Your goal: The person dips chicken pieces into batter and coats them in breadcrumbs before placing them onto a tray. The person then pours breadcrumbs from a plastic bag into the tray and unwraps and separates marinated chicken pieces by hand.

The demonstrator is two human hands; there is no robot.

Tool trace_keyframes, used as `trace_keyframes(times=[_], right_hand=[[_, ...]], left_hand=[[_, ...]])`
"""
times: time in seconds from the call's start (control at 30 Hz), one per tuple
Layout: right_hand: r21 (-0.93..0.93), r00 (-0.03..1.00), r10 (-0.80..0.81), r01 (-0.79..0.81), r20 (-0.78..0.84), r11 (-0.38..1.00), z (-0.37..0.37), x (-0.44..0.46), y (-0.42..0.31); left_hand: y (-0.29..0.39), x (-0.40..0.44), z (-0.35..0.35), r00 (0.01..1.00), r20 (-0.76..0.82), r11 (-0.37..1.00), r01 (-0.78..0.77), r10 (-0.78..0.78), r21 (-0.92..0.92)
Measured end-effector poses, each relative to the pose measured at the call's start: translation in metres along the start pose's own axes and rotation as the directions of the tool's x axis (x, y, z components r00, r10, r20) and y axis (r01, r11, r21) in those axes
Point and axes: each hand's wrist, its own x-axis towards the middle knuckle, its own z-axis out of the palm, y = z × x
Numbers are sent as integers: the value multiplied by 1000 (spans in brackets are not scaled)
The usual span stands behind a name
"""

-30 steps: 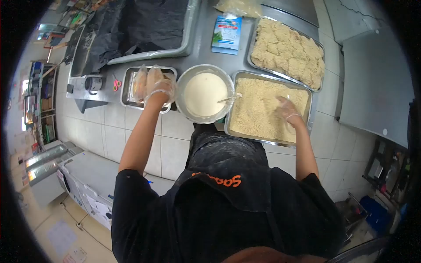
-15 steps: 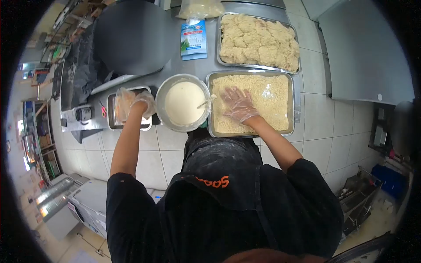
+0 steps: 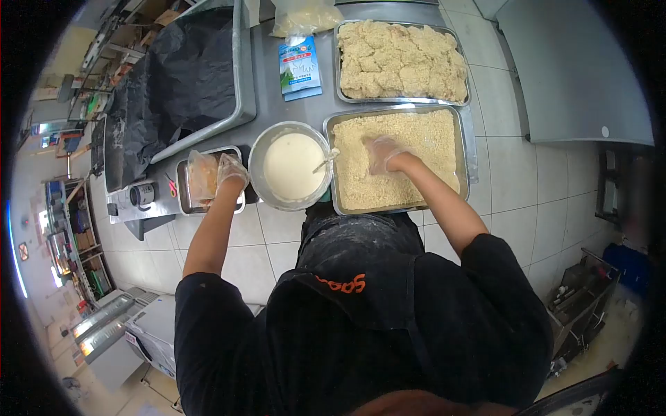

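Observation:
My left hand, in a clear plastic glove, is over the right side of a small metal tray. Beside its fingers lies an orange-brown item in clear plastic; what the fingers hold, if anything, is hidden. My right hand, gloved too, reaches into pale crumbs in a wide metal tray, fingertips out of sight. Between the two trays stands a round bowl of creamy white liquid, with a batter-coated handle on its right rim.
A tray of lumpy, crumb-coated pieces is behind the crumb tray. A blue packet and a bag of yellowish contents lie behind the bowl. Black plastic lines a grey crate at the left. Scissors lie beside the small tray.
My right hand moved left across the crumbs and was spread flat; its fingers now dip into them. My left hand stays at the small tray. A large dark round shape over the crate is gone.

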Motion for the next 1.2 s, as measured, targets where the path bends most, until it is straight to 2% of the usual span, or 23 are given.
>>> trace_keyframes(times=[0.1, 0.17, 0.23, 0.3, 0.33, 0.4, 0.43, 0.47, 0.5, 0.57, 0.63, 0.7, 0.77, 0.8, 0.83, 0.9, 0.93, 0.97, 1.03, 1.1, 1.13, 1.17, 1.2], right_hand=[[133, 999, -43, 46, -25, 990, 15, -1, 4], [124, 998, -42, 49, -54, 991, 9, -14, 2], [113, 996, -46, 54, -78, 992, 10, -20, 7], [-160, 917, -179, 129, -356, 979, 21, -23, 15], [-161, 916, -181, 131, -357, 978, 21, -36, 9], [-499, 806, -377, 120, -456, 859, 20, -73, -7], [-496, 804, -369, 108, -466, 861, 27, -82, -7], [-501, 877, -371, 183, -306, 846, 37, -89, -4], [-490, 921, -366, 261, -132, 832, 45, -93, 2], [-459, 937, -341, 273, -71, 846, 61, -95, 27], [-489, 762, -513, 299, -395, 820, 76, -102, 57], [-417, 817, -421, 249, -395, 874, 84, -109, 82], [-103, 912, -90, 53, -400, 993, 72, -120, 84], [45, 923, 112, -103, -367, 994, 58, -127, 74], [39, 925, 114, -107, -362, 993, 62, -122, 62], [-47, 730, 284, -397, -622, 917, 80, -108, 52], [-53, 640, 320, -492, -698, 869, 90, -98, 50], [64, 612, 404, -499, -679, 864, 103, -79, 56], [178, 586, 480, -496, -653, 850, 101, -65, 65], [627, 757, 560, -262, -338, 733, 77, -71, 74], [621, 762, 553, -261, -338, 739, 64, -73, 78], [673, 813, 522, -237, -257, 700, 53, -75, 81], [725, 858, 484, -222, -173, 652, 45, -78, 80]], left_hand=[[-5, 24, 31, 998, -48, 995, 38, -43, -95], [-10, 37, 39, 996, 94, 977, 11, 9, -214], [-15, 16, 0, 978, 190, 995, -74, 86, -67], [-23, 37, 45, 986, 156, 843, 126, -50, -523], [-22, 49, 76, 981, 131, 762, 193, -143, -618], [-24, 84, 138, 986, 79, 864, 168, -148, -475], [-26, 97, 147, 989, 30, 937, 145, -143, -317], [-23, 93, 134, 990, 18, 940, 137, -138, -313], [-16, 74, 113, 974, 47, 853, 217, -222, -474], [-17, 43, 68, 954, 91, 735, 278, -285, -618], [-32, 11, 17, 999, -17, 896, 18, -29, -444], [-36, -5, 5, 992, -52, 931, -125, 114, -343], [-40, -17, 6, 975, -185, 582, -80, -123, -809], [-41, -40, -33, 994, -85, 612, -28, -65, -790], [-36, -40, -39, 995, -84, 606, -30, -61, -795], [-28, -31, -44, 998, -14, 915, -59, 59, -400], [-20, -8, -9, 997, 1, 828, 60, -72, -557], [-17, 2, 9, 997, 1, 823, 60, -72, -565], [-18, 14, 35, 987, -137, 945, -123, 84, -304], [-22, 38, 69, 990, -143, 867, -75, 5, -492], [-23, 37, 69, 989, -133, 751, -35, -70, -660], [-22, 31, 72, 990, -122, 746, -28, -72, -665], [-25, 10, 48, 992, -47, 870, 82, -120, -487]])
